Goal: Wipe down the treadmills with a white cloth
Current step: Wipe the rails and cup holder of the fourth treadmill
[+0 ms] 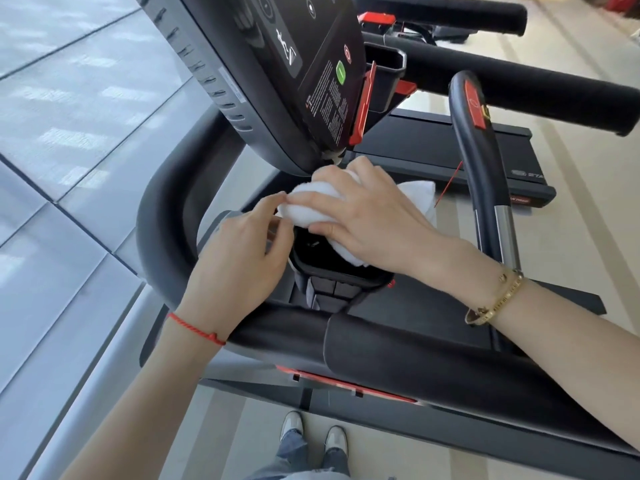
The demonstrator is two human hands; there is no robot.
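Forearms nearest lens, red string bracelet (197,329) on my left wrist, gold bangles (495,299) on right. My right hand (367,220) curled over bunched white cloth (311,202), gripping it, pressing down at rim of black tray pocket (332,261) below tilted console (294,71). My left hand (239,258) pinches cloth's left edge. Padded handlebar (398,351) crosses under wrists. Second treadmill (450,143) beyond. Shoes (311,431) on floor.

Both forearms reach forward, wrists nearly level. The right hand (363,216) lies curled, fingers closed. The left hand (242,258) pinches with thumb and forefinger.
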